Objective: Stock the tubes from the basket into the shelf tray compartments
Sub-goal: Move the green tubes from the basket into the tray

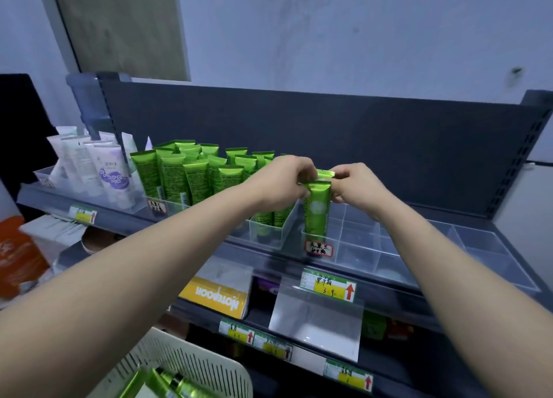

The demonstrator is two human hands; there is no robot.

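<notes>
Grey wall and a dark shelf back panel fill the view beyond both hands. On my feed the left hand (278, 182) and right hand (357, 185) meet over the clear tray (449, 236). The fingers (306, 174) of each pinch the flat crimped top of a green tube (317, 210), one from either side. The tube stands upright, cap end down, with its foot in the front compartment straight below the fingers, just behind a handwritten label (318, 248). A second crimped edge (325, 173) peeks out between the hands, and I cannot tell whether it belongs to another tube.

To seat this one well, I would keep it vertical and press it straight down until the cap seems to rest on the tray floor. Then I would ease one hand's pinch off first, so the other can steady it against tipping into the open compartments to the right of the fingers. Rows of stocked tubes (191, 176) stand left of the fingers. The basket (191, 363) sits far below and to the left, with more tubes (179, 382) waiting, so I judge much of the task remains.
</notes>
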